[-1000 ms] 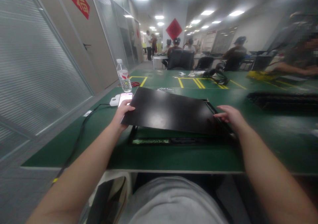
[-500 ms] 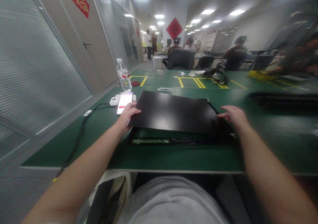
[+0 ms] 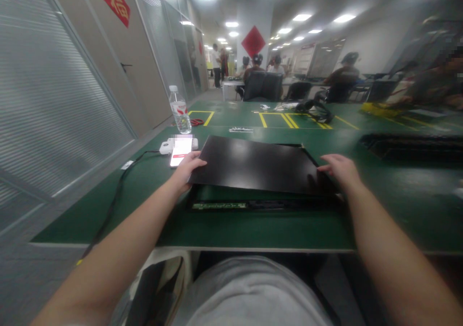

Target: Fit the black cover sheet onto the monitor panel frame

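Note:
My left hand (image 3: 188,169) is closed on the left edge of a thin, glossy black screen panel (image 3: 249,164), thumb on top and fingers underneath. That end is tilted up off the table. The panel's right side rests low, over a black frame (image 3: 289,204). A strip of green circuit board (image 3: 219,205) shows along the frame's near side. At the panel's right edge my right hand (image 3: 340,169) has its fingers apart, and a fingertip appears to touch the edge. The panel hides most of the frame.
Left of the panel are a phone (image 3: 181,151), a white plug block (image 3: 167,146) with a black cable (image 3: 117,196), a water bottle (image 3: 180,111) and red scissors (image 3: 197,122). A long black part (image 3: 412,147) lies right on the green table (image 3: 260,232). People sit beyond.
The panel's raised far left corner has dropped slightly. Both hands have barely moved.

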The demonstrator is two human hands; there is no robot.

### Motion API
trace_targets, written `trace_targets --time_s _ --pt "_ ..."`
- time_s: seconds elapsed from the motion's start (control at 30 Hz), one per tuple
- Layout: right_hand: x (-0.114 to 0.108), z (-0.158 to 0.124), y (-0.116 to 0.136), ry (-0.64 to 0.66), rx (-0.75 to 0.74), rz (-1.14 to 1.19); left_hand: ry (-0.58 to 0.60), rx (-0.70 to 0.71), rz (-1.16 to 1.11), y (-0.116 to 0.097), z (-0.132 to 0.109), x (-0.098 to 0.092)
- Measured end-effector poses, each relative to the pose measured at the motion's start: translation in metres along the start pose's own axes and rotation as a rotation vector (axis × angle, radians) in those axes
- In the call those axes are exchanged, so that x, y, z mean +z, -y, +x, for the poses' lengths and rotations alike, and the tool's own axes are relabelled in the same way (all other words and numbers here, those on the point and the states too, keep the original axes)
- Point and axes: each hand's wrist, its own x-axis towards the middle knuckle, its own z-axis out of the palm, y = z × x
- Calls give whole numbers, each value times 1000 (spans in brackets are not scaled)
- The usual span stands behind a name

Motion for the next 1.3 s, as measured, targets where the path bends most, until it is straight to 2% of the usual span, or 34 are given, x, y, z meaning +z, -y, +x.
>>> trace_targets --time_s 0.5,0.9,1.3 --pt "-2 -1 4 5 -29 -235 22 -40 31 -7 -5 2" --pt "-1 0 3 -9 -84 -280 48 -24 4 1 3 0" --pt "-1 -2 6 46 -9 -290 96 -39 22 -7 -4 3"
